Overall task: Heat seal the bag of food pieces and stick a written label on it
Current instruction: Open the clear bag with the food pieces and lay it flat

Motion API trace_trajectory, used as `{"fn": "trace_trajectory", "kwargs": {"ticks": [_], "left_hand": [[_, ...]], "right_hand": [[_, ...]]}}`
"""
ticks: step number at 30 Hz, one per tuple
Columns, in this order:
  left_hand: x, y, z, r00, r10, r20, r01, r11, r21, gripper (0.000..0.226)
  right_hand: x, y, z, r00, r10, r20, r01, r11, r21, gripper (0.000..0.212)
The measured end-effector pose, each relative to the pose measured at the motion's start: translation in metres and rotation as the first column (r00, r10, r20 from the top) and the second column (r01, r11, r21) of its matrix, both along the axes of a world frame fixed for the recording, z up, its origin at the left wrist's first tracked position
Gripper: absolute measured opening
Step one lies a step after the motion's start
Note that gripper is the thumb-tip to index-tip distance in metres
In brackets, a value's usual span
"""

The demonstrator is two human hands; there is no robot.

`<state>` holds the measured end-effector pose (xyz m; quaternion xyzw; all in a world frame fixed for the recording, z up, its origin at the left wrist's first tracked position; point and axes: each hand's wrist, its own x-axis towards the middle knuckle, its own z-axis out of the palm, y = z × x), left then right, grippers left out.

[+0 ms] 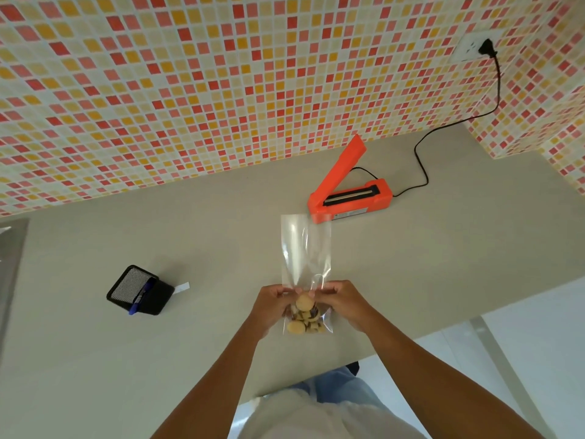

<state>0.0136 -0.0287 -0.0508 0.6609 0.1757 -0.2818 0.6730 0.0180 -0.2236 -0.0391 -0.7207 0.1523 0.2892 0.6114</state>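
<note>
– While both hands are on it, where's the bag, and what else is out?

– Biggest first. Tiled wall (190,90), grey counter (95,343) below it. Orange heat sealer (348,198) sits at 1 o'clock from the hands, arm raised, seal bar exposed. Its cord (421,160) runs to a wall socket (471,47) at 2 o'clock. The clear bag (305,248) is dead centre, long axis 12 to 6, mouth at 12. From where I stand its far corner overlaps the sealer's near end. Can't tell if it rests on the counter.

– Hands?

– Left hand (272,307) pinches the bag's left edge, right hand (345,304) the right edge. Fingers are curled, both just above the fill line.

– How will it handle?

– My read: light, thin film, limp and slick. The upper part is empty and flat, so it'll flop and crease. All the weight is at the 6 o'clock end: food pieces (305,315), round and biscuit-like. They look crumbly, so don't squeeze there. Better to take the film by its side edges nearer the mouth and pull it taut across the bar. A wrinkle there likely means a leaky seal.

– Label kit?

– Black mesh pen holder (139,289) at 9 o'clock, well apart from the bag. A white label strip (183,287) lies just beside it on its 3 o'clock side. A blue pen (136,305) pokes out of the holder toward 7. Any writing on the strip is too small to tell.
</note>
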Motion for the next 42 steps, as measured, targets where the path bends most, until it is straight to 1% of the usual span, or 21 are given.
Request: {"fn": "trace_trajectory", "kwargs": {"ticks": [4, 6, 8, 10, 12, 14, 16, 19, 22, 25, 27, 30, 33, 38, 40, 42], "left_hand": [[-0.008, 0.009, -0.001, 0.999, 0.050, -0.012, -0.050, 0.998, 0.033, 0.017], [-0.012, 0.015, -0.005, 0.999, 0.051, 0.006, -0.051, 0.996, 0.067, 0.014], [-0.016, 0.021, -0.008, 0.998, 0.045, 0.036, -0.049, 0.989, 0.138, 0.011], [-0.018, 0.023, -0.008, 0.997, 0.042, 0.061, -0.056, 0.969, 0.242, 0.007], [-0.018, 0.024, -0.010, 0.997, 0.059, 0.056, -0.074, 0.940, 0.334, 0.005], [-0.017, 0.024, -0.010, 0.997, 0.081, 0.015, -0.080, 0.915, 0.395, 0.009], [-0.016, 0.025, -0.011, 0.996, 0.090, -0.009, -0.076, 0.889, 0.451, 0.017], [-0.015, 0.024, -0.011, 0.998, 0.065, -0.017, -0.046, 0.843, 0.536, 0.024], [-0.014, 0.022, -0.009, 0.999, 0.042, -0.033, -0.015, 0.808, 0.589, 0.028], [-0.013, 0.020, -0.008, 0.997, 0.051, -0.064, 0.002, 0.767, 0.641, 0.027], [-0.012, 0.018, -0.005, 0.995, 0.057, -0.079, 0.011, 0.739, 0.674, 0.027], [-0.010, 0.016, -0.005, 0.995, 0.053, -0.090, 0.027, 0.702, 0.711, 0.032], [-0.008, 0.017, -0.005, 0.995, 0.031, -0.096, 0.053, 0.654, 0.755, 0.038], [-0.007, 0.014, -0.007, 0.995, -0.011, -0.099, 0.087, 0.582, 0.808, 0.046], [-0.008, 0.013, -0.009, 0.997, -0.030, -0.067, 0.073, 0.534, 0.842, 0.055], [-0.008, 0.013, -0.011, 0.998, -0.049, -0.039, 0.059, 0.515, 0.855, 0.056]], "right_hand": [[0.001, 0.008, -0.004, 0.998, 0.048, -0.041, -0.047, 0.999, 0.027, 0.022], [0.003, 0.012, -0.008, 0.996, 0.077, -0.042, -0.078, 0.997, -0.025, 0.021], [0.006, 0.016, -0.011, 0.994, 0.103, -0.038, -0.106, 0.992, -0.075, 0.022], [0.010, 0.020, -0.014, 0.990, 0.139, -0.020, -0.140, 0.983, -0.122, 0.026], [0.014, 0.024, -0.015, 0.983, 0.185, -0.008, -0.182, 0.963, -0.199, 0.027], [0.018, 0.028, -0.017, 0.975, 0.222, -0.012, -0.218, 0.942, -0.256, 0.024], [0.018, 0.031, -0.022, 0.966, 0.260, -0.012, -0.250, 0.915, -0.316, 0.025], [0.018, 0.033, -0.026, 0.955, 0.297, -0.017, -0.279, 0.877, -0.391, 0.034], [0.019, 0.035, -0.024, 0.946, 0.322, -0.029, -0.299, 0.836, -0.460, 0.048], [0.019, 0.033, -0.020, 0.946, 0.321, -0.042, -0.291, 0.784, -0.548, 0.057], [0.019, 0.031, -0.018, 0.944, 0.325, -0.055, -0.292, 0.747, -0.597, 0.056], [0.021, 0.032, -0.016, 0.932, 0.347, -0.103, -0.330, 0.695, -0.639, 0.054], [0.024, 0.034, -0.019, 0.925, 0.353, -0.141, -0.355, 0.665, -0.657, 0.048], [0.029, 0.034, -0.024, 0.924, 0.355, -0.142, -0.350, 0.636, -0.687, 0.053], [0.030, 0.034, -0.024, 0.921, 0.369, -0.126, -0.349, 0.633, -0.692, 0.052], [0.029, 0.032, -0.024, 0.915, 0.392, -0.095, -0.340, 0.622, -0.705, 0.049]]}}
